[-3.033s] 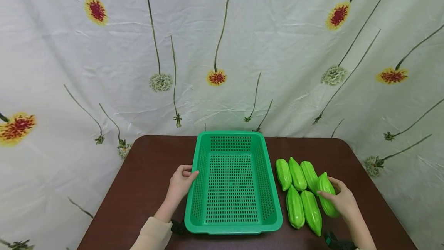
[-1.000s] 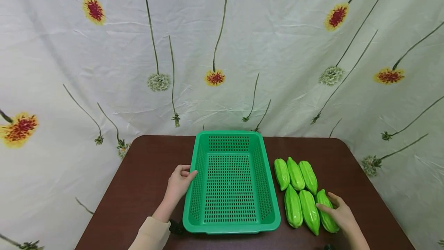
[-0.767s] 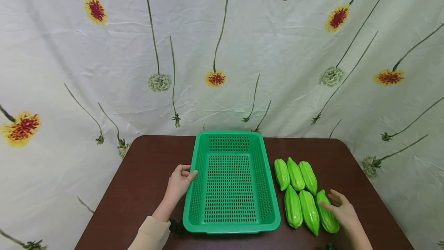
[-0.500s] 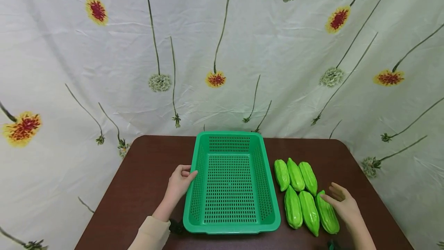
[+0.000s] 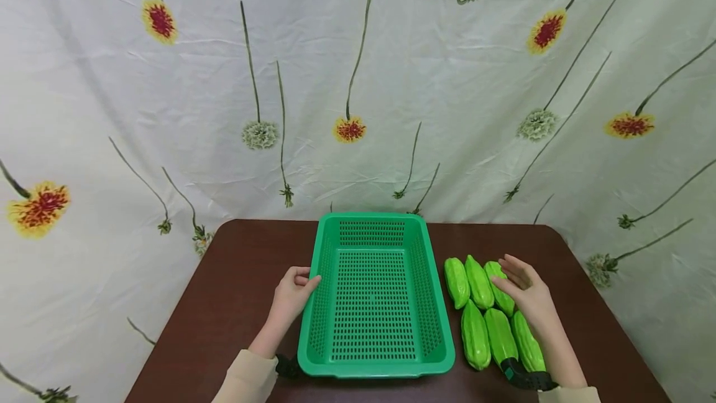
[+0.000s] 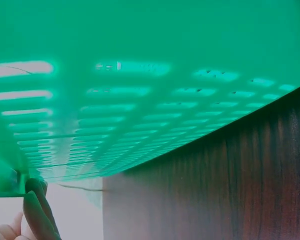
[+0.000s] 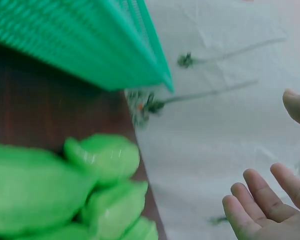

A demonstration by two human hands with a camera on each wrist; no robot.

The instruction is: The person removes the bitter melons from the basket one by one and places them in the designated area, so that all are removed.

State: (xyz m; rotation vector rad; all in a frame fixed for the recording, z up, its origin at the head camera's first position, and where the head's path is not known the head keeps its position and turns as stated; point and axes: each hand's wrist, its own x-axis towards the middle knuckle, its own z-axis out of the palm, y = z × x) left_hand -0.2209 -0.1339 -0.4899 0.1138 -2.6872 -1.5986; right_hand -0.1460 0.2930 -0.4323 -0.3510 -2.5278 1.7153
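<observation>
My left hand [image 5: 292,292] pinches the left rim of a green plastic basket [image 5: 376,368], thumb over the edge and fingers outside. In the left wrist view, fingertips [image 6: 37,205] lie against the slotted basket wall [image 6: 140,30]. Several glossy, ridged, bright-green gourds [image 5: 475,336] lie right of the basket in two rows. My right hand [image 5: 528,294] hovers over the right end of the back row with nothing in it, partly covering a gourd [image 5: 495,270] there. In the right wrist view its fingers [image 7: 262,197] are spread apart from the gourds [image 7: 30,190].
The dark brown table [image 5: 252,266] has rounded back corners. Behind it hangs a pale cloth [image 5: 313,79] printed with flowers. A black wrist strap [image 5: 526,377] on the right arm covers part of the front-row gourds.
My right hand set a gourd down at the right end of the front row, let go, and moved up and back over the back row. My left hand stays on the basket rim.
</observation>
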